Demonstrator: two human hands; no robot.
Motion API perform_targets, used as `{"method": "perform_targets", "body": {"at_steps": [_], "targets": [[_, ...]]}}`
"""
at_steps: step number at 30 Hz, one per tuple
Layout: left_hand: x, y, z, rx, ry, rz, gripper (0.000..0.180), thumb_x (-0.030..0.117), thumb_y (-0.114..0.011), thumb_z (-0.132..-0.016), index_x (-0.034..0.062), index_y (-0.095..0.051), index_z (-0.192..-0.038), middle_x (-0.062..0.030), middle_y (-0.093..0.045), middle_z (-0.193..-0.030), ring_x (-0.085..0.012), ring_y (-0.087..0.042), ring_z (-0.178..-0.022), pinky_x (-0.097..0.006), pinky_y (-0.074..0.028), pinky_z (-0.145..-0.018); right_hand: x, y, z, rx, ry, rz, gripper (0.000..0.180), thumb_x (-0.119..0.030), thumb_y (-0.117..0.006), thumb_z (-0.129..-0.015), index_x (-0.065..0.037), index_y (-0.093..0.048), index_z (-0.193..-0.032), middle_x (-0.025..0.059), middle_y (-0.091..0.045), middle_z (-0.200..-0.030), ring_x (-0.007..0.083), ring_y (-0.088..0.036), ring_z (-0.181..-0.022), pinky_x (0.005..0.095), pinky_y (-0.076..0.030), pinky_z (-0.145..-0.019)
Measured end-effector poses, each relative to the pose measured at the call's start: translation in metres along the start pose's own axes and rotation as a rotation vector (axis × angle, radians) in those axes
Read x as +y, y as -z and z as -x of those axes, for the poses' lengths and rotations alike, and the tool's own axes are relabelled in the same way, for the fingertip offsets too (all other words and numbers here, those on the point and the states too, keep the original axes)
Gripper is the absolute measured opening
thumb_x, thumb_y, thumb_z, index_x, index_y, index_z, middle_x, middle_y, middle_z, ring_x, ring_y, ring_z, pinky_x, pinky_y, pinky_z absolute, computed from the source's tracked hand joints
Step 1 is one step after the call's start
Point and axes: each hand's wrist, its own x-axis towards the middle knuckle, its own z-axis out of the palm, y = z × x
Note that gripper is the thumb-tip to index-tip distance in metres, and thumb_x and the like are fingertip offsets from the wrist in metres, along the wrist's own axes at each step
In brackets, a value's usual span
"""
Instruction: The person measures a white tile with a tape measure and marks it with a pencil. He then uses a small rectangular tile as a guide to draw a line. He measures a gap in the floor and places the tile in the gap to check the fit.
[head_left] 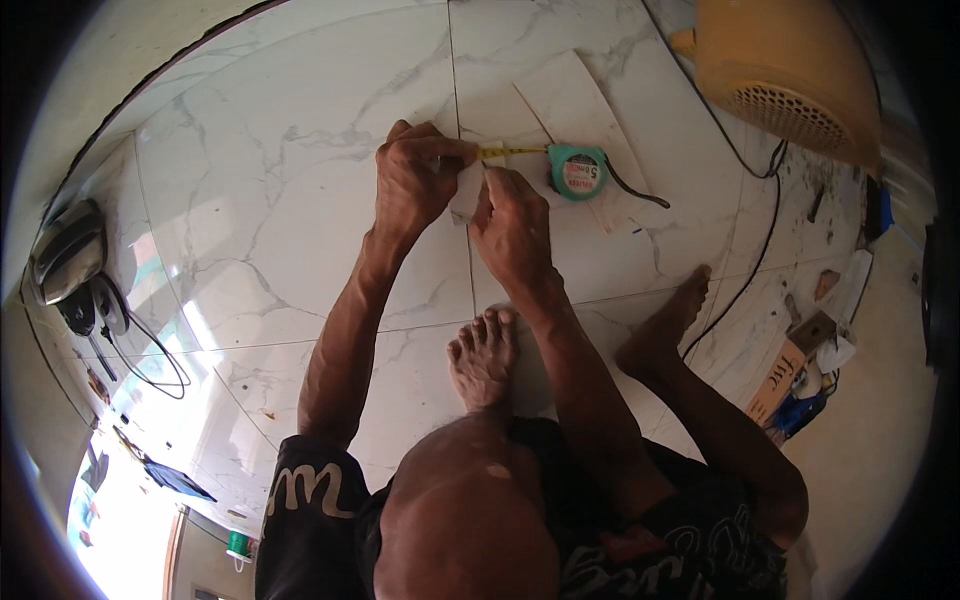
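Note:
A green tape measure [578,174] with a black wrist strap lies on the marble-patterned floor. Its yellow blade [514,151] is drawn out a short way to the left. My left hand [415,180] is closed, thumb and finger pinching the blade's free end. Just below the blade, my right hand [514,225] is closed with its fingertips pressed together; what they hold, if anything, is hidden. A small pale piece [465,200] shows between the hands, partly covered by them. Beneath the tape measure's case lies a flat whitish board [580,105].
A tan plastic object [790,85] with a perforated panel stands at the far right, a black cable [735,275] beside it. A dark, shiny corded device [72,255] sits at the left. A cardboard box [779,381] and clutter line the right wall. My bare foot [482,360] is close below my hands.

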Motion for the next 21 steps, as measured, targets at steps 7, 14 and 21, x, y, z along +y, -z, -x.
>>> {"method": "perform_targets", "body": {"at_steps": [7,14,21], "targets": [[0.001,-0.001,-0.001,-0.026,-0.003,-0.025,0.021,-0.005,-0.074,-0.074,0.0114,-0.082,-0.085,-0.0053,-0.068,-0.072,-0.0238,-0.055,-0.072,-0.037,-0.049,-0.068,0.006,0.004,0.001,-0.027,0.014,0.084,0.027,0.011,-0.066,-0.076,0.005,-0.058,-0.101,0.0235,-0.062,-0.086,0.0449,-0.064,-0.077,0.0499,-0.052,-0.069],[0.005,0.003,-0.003,-0.041,0.015,0.003,0.021,-0.007,-0.073,-0.073,0.0100,-0.082,-0.084,-0.0053,-0.070,-0.074,-0.0241,-0.055,-0.072,-0.037,-0.049,-0.067,0.004,0.099,-0.022,0.117,0.161,0.434,0.046,0.006,-0.065,-0.083,-0.001,-0.062,-0.129,0.0175,-0.063,-0.108,0.0352,-0.063,-0.108,0.0463,-0.051,-0.082],[-0.003,-0.001,0.002,0.012,-0.044,-0.014,0.018,-0.001,-0.080,-0.074,0.0119,-0.082,-0.086,-0.0040,-0.073,-0.078,-0.0235,-0.058,-0.074,-0.036,-0.051,-0.072,0.042,0.083,-0.015,-0.218,0.189,0.420,0.069,-0.031,-0.081,-0.084,-0.003,-0.053,-0.141,0.0164,-0.054,-0.137,0.0344,-0.053,-0.126,0.0503,-0.047,-0.092]]}}
